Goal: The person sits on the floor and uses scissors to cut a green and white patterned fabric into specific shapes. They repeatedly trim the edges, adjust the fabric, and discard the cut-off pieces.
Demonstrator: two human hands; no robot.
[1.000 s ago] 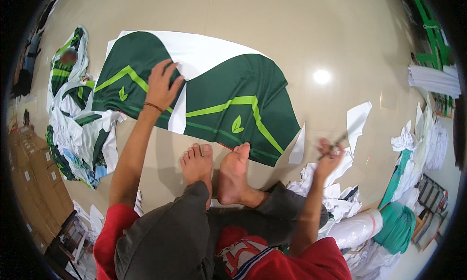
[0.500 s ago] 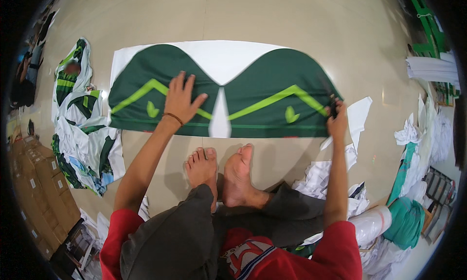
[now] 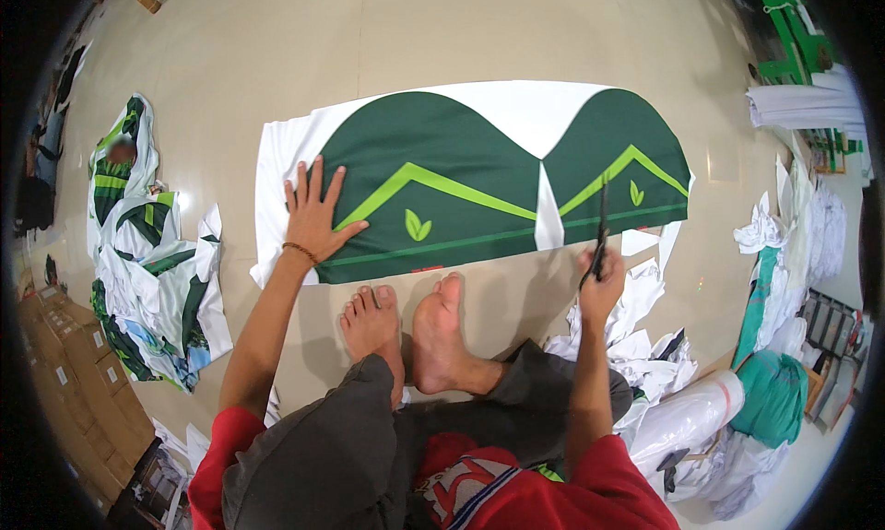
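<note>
Dark green and white fabric (image 3: 442, 143), a wide flat sheet printed with two hump-shaped panels and lime-green chevron stripes, lies across the centre of the head view on a glossy beige floor (image 3: 415, 32); the left hand (image 3: 316, 212), left of centre in the frame, rests flat with its fingers spread over the white margin and the edge of the green; the right hand (image 3: 601, 274), right of centre, is curled around the handles of slim dark scissors (image 3: 604, 207), whose blades point up the frame over the right-hand hump; whether the blades touch the fabric, I cannot tell.

That overlap looks like the chief risk; a dipping tip could snag or nick the printed green; the floor seems slick, so uneven pressure from the spread hand could let the sheet slide or ruck, pulling any cut off the curved outline; the bare feet (image 3: 442, 346) sit just below the sheet's lower edge, where dropped scissors could strike toes; crumpled white scraps (image 3: 636, 332) at lower right lie close to the sheet's corner and could tangle with it if it shifts.
</note>
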